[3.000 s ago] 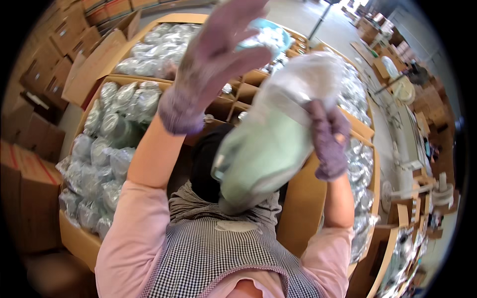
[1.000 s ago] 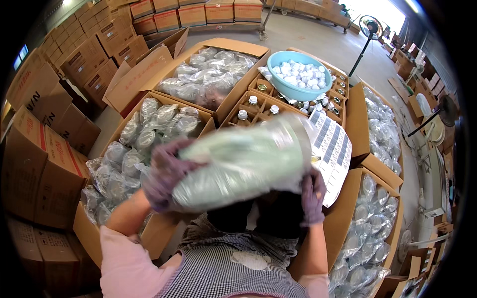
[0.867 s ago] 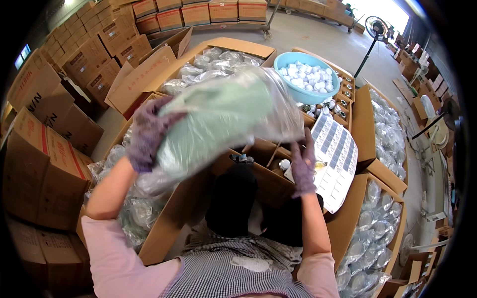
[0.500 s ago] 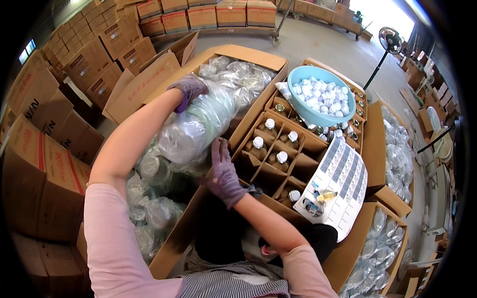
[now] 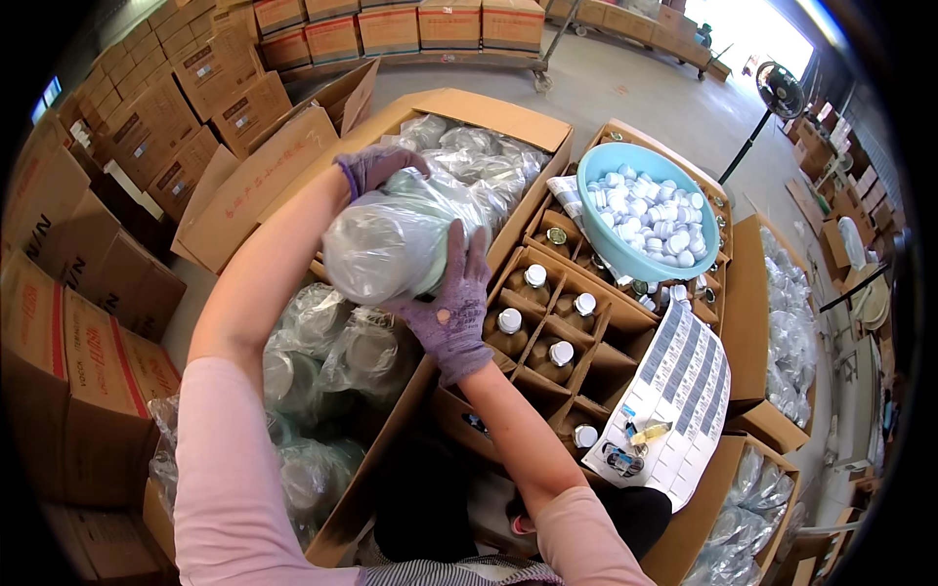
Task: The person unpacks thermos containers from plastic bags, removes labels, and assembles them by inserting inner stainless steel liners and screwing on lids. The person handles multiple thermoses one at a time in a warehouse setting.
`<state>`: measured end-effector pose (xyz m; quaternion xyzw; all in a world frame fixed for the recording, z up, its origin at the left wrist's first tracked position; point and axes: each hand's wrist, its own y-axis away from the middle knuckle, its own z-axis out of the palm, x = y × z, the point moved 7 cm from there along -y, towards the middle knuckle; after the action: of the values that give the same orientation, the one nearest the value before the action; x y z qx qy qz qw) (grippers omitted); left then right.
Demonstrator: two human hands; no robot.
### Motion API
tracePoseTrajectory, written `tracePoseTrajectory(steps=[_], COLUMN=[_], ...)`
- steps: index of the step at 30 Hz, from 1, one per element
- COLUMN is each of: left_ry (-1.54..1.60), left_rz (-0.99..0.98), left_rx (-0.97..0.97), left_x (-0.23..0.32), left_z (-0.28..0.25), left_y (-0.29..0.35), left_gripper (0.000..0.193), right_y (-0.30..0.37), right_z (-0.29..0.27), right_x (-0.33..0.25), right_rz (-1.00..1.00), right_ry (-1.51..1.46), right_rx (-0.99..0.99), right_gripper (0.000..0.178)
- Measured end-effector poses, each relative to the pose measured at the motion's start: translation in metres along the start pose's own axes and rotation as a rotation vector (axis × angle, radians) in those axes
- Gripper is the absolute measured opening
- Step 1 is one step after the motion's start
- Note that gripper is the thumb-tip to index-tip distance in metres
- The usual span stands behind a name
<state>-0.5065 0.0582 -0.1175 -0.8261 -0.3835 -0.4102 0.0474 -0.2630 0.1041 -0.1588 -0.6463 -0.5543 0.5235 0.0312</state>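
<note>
Both my hands wear purple-grey gloves and grip one large, greenish clear bottle (image 5: 376, 249) in plastic wrap. It lies tilted above an open carton (image 5: 493, 109), its rounded base toward me. My left hand (image 5: 383, 168) is closed over its far upper side; those fingers are partly hidden. My right hand (image 5: 449, 308) presses against its near right side, fingers up along the plastic. More wrapped bottles (image 5: 366, 352) fill the carton below and behind. Just right of my right hand, a divided carton (image 5: 614, 317) holds several brown bottles (image 5: 508, 334) with white caps.
A light-blue basin (image 5: 625, 259) full of white caps (image 5: 650, 210) rests on the cartons. A sheet of labels (image 5: 674, 391) with a small keyring-like bundle (image 5: 625, 454) lies over the divided carton. Stacked boxes (image 5: 88, 381) stand left; a fan (image 5: 780, 90) stands far right.
The wrapped bottle has risen and turned, its base now higher. My right hand has moved up from the carton's edge onto it. The view has shifted slightly.
</note>
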Motion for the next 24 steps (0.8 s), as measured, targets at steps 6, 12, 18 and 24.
tracePoseTrajectory(steps=[6,12,18,24], left_ry=[0.399,0.365,0.092,-0.059], left_rz=[-0.061,0.328,0.03,-0.167], left_rx=[-0.374,-0.152,0.078,0.214], left_x=[-0.048,-0.019,-0.104,-0.173], left_z=[-0.003,0.013,0.041,0.039], left_y=[-0.003,-0.032,-0.132,-0.183], left_gripper=[0.026,0.045,0.055,0.064], right_y=[-0.014,-0.055,-0.079,-0.097], right_z=[-0.012,0.008,0.021,0.04], right_x=[-0.045,0.02,0.098,0.121], right_rz=[0.088,0.353,0.592,0.53], right_ry=[-0.007,-0.02,-0.075,-0.232], right_rx=[-0.104,-0.101,-0.281,-0.383], right_gripper=[0.13,0.111,0.108,0.113])
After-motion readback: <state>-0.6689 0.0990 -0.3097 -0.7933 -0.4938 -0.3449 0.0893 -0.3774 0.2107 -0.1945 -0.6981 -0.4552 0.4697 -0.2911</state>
